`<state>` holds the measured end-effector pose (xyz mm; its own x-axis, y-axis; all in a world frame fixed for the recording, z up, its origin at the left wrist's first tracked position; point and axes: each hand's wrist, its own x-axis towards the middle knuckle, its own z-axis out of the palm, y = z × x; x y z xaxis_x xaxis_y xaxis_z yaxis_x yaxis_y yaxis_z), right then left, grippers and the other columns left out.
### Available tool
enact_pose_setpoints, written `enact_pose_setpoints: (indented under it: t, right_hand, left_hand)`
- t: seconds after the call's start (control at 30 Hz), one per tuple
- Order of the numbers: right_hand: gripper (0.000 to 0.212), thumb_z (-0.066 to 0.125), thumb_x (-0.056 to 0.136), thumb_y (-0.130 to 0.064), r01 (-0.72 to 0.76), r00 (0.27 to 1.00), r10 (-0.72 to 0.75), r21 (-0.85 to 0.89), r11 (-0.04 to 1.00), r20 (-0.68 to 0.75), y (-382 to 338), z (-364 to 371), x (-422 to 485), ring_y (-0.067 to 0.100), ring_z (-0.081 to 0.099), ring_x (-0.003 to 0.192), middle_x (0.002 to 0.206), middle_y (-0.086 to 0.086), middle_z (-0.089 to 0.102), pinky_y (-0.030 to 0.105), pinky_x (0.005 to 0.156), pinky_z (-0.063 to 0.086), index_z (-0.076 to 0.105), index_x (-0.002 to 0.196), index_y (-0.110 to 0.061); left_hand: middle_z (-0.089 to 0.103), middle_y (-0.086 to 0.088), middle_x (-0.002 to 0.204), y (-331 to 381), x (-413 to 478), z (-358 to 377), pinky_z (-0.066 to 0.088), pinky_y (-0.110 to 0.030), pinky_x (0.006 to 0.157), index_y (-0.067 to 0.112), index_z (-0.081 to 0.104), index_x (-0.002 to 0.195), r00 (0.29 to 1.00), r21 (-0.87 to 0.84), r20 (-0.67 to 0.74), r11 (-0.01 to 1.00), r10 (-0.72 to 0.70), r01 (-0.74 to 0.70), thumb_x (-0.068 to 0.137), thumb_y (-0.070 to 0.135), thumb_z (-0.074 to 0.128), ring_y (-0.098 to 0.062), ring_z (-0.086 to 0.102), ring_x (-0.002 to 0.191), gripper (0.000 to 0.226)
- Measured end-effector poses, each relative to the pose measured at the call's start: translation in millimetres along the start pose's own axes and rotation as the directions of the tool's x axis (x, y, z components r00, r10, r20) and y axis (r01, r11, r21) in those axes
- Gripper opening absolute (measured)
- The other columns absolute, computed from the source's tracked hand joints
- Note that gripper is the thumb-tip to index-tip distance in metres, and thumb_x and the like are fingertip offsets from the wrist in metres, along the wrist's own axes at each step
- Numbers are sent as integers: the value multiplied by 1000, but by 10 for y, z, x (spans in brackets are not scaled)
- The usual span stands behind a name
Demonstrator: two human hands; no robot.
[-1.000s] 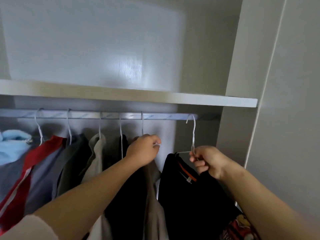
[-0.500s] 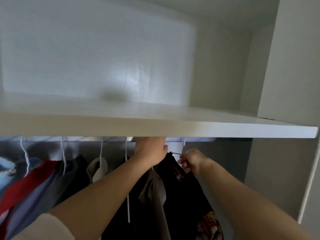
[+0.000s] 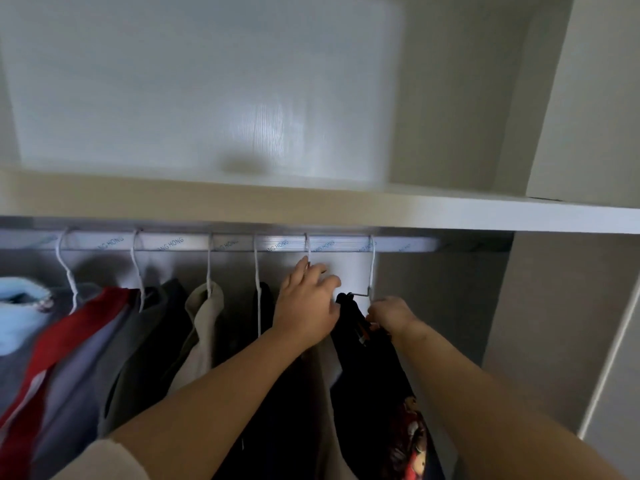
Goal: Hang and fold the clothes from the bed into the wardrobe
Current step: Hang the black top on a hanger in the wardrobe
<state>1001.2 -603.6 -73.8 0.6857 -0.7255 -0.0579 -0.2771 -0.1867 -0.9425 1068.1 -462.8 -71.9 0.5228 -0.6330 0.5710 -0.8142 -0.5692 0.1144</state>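
Six hangers hook over the rail (image 3: 398,243), and we read them from the left: a light blue garment (image 3: 20,306), a red-and-grey top (image 3: 69,341), darker pieces and a beige one (image 3: 204,323), all apart from our work. Our left hand (image 3: 306,311), fingers loosely spread and gripping nothing, rests against the neck of the fifth hanger (image 3: 307,245); we judge its job is to press that neighbour aside and make room. Just to its right hangs the black T-shirt (image 3: 367,375), the piece in hand, on the last hanger (image 3: 372,268), whose hook appears to sit over the rail near its right end. Our right hand (image 3: 393,315) is curled at the foot of that hanger's neck, pinching the wire at the collar. To finish well, we should check the hook is fully seated, let the shirt's weight settle before we let go, and square the shoulders so the collar cannot slide off. We should also avoid trapping the printed front against the neighbouring cloth. Room shows between this hanger and the wardrobe's side panel (image 3: 495,323).
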Motion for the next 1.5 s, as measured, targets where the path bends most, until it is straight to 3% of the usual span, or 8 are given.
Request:
enact_pose_setpoints:
  t: [0.3,0.47,0.6,0.73,0.83,1.03,1.3,1.5]
  right_hand:
    - [17,52,85,-10,168,984,-168,-17,986,-51,147,-180,-716,26,58,90,96,11,59,36,80,48,54,101,-10]
    - [10,49,90,-11,178,984,-177,41,983,-39,630,-450,-1237,5,49,71,83,-7,52,15,55,41,51,97,-17]
    - [10,49,89,-12,113,991,-105,102,988,-79,1133,-529,-1646,19,56,83,86,0,58,33,76,48,55,97,-14]
    - [10,48,88,-13,2,998,4,101,995,-56,1641,-561,-2116,15,55,77,80,-2,58,31,74,46,57,85,-14]
    - [14,45,88,-13,-92,995,96,122,988,-33,1974,-640,-2482,17,48,69,74,5,53,29,63,40,51,77,-8]
    - [18,47,86,-6,-211,967,236,221,952,-93,2350,-839,-3200,15,47,64,68,0,51,26,57,34,50,71,-15]
    - [15,45,88,-7,-445,855,504,325,834,-122,2903,-452,-4593,19,45,66,78,6,53,25,56,32,52,76,-13]
    - [13,45,89,-6,-503,723,654,481,718,-221,3171,-163,-5969,14,45,57,72,1,53,20,49,32,52,79,-12]
  left_hand:
    - [48,2,129,447,-519,-52,34,-33,100,23,56,119,984,-301,39,937,-176,179,88,30,57,-22,36,125,32]
    - [54,1,124,887,-1043,-50,37,-39,101,21,60,115,959,-450,42,852,-281,269,89,27,57,-20,43,122,27]
    - [59,0,117,1272,-1621,56,41,-41,97,19,63,110,939,-486,58,812,-339,323,87,22,59,-22,49,114,24]
    - [55,7,88,1512,-2249,269,47,-34,83,18,66,106,888,-534,211,713,-408,454,87,18,59,-23,58,94,20]
    - [59,2,101,1648,-2659,396,44,-27,83,18,64,107,828,-540,375,628,-416,560,89,16,57,-17,57,97,20]
    - [58,1,105,1819,-3254,404,44,-29,92,24,60,96,759,-622,577,440,-301,647,89,12,58,-18,56,103,14]
    - [60,12,88,1750,-4353,130,45,-22,67,30,61,89,639,-506,761,512,-113,694,89,18,54,-11,58,83,14]
    - [64,9,87,1941,-5330,-368,47,-30,75,35,59,82,541,-490,836,563,89,665,83,20,52,-16,63,90,16]
